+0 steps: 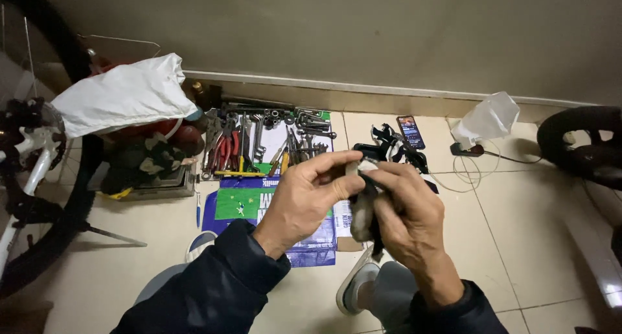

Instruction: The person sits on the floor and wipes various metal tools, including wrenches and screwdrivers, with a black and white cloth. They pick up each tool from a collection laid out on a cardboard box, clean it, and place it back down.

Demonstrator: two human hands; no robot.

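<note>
My left hand [310, 193] and my right hand [407, 212] meet in the middle of the view, above the floor. Together they pinch a small part wrapped in a dirty grey-white rag [363, 212], which hangs down between them. The left thumb and forefinger grip the top of the part; the right fingers close around the rag's side. What the rag covers is hidden. Both arms wear dark blue sleeves.
Several wrenches, pliers and hex keys [265, 139] lie on a flattened blue-green-white bag [243, 201]. A phone [410, 131] and black parts lie right of them. A bicycle wheel [39, 178] stands left, a tyre [583, 146] right, a white plastic bag [123, 94] upper left.
</note>
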